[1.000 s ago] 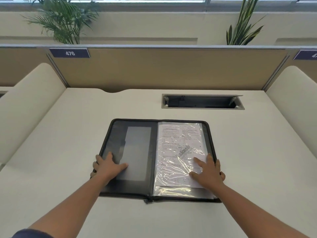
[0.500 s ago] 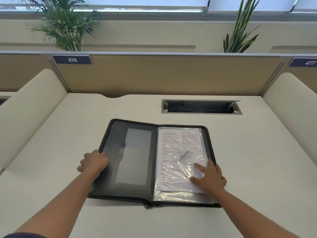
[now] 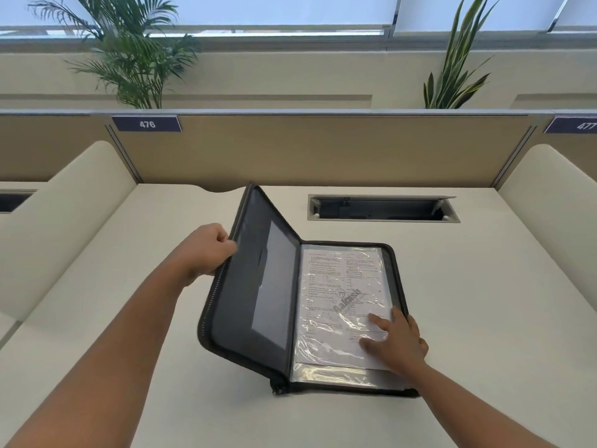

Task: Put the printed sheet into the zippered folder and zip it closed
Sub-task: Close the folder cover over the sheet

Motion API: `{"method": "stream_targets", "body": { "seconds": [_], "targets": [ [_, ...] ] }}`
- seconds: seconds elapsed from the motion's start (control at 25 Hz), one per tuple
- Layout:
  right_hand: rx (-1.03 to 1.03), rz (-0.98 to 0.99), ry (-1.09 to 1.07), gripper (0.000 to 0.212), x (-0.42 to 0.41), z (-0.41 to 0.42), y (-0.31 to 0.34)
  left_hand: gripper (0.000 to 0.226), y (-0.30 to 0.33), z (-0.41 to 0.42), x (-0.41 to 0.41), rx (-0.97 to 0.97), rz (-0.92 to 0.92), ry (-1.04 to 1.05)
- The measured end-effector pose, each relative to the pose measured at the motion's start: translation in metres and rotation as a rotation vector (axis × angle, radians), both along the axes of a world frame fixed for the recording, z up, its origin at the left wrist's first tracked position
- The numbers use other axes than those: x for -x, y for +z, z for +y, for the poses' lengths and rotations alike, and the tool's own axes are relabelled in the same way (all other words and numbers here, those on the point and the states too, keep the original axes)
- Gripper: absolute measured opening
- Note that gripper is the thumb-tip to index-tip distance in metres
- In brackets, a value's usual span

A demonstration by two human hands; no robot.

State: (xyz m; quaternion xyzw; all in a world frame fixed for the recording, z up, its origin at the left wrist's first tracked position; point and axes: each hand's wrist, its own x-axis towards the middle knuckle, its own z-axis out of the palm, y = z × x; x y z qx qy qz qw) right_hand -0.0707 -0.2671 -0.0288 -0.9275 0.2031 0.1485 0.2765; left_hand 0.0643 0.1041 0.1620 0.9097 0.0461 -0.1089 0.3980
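Left hand (image 3: 210, 250) has a closed grip on the outer zippered edge of the left cover of the black fabric zippered folder (image 3: 258, 286), fingers curled round the edge, cover raised off the bench and tilted toward upright. Right hand (image 3: 395, 342) lies flat with fingers spread and straight, no closed grip, pressing on the white printed sheet (image 3: 339, 302), near its lower right corner. Sheet sits under a clear plastic sleeve on the folder's right half, which lies flat on the cream-white bench (image 3: 484, 318). Grey rectangular pocket panel (image 3: 273, 279) shows inside the raised cover. Zipper pull (image 3: 277, 388) at the spine's near end, zip undone. Beyond the folder, a rectangular cable slot (image 3: 382, 209) in the bench; tan divider panel (image 3: 323, 150) behind, dark blue number plate "476" (image 3: 147, 124) on it.
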Motion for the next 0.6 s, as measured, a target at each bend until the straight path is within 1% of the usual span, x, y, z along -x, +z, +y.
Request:
{"method": "stream_targets", "body": {
  "seconds": [0.08,0.12,0.16,0.2,0.28,0.32,0.36,0.44,0.52,0.6],
  "targets": [
    [0.037,-0.021,0.011,0.065,-0.003,0.006,0.012,0.007,0.014,-0.023,0.007,0.062,0.006,-0.09],
    [0.049,-0.066,0.023,0.063,-0.006,0.012,0.021,0.008,0.019,-0.035,0.01,0.092,0.006,-0.131],
    [0.005,-0.14,0.029,0.06,-0.01,0.019,0.034,0.009,0.021,-0.048,0.013,0.124,0.008,-0.163],
    [-0.122,-0.226,0.028,0.054,-0.014,0.027,0.049,0.011,0.023,-0.062,0.016,0.16,0.014,-0.187],
    [-0.558,-0.365,-0.005,0.039,-0.02,0.042,0.085,0.013,0.02,-0.088,0.021,0.233,0.033,-0.224],
    [-0.753,-0.393,-0.01,0.036,-0.023,0.048,0.102,0.016,0.017,-0.101,0.023,0.263,0.035,-0.238],
    [-0.881,-0.406,-0.001,0.039,-0.024,0.052,0.118,0.02,0.013,-0.113,0.025,0.284,0.025,-0.25],
    [-0.967,-0.417,0.044,0.049,-0.026,0.054,0.139,0.032,0.002,-0.134,0.029,0.312,-0.013,-0.275],
    [-0.988,-0.434,0.109,0.046,-0.027,0.05,0.146,0.042,-0.013,-0.15,0.035,0.345,-0.012,-0.309],
    [-1.007,-0.444,0.089,0.041,-0.027,0.035,0.144,0.042,-0.034,-0.161,0.039,0.347,0.021,-0.35]
  ]
}}
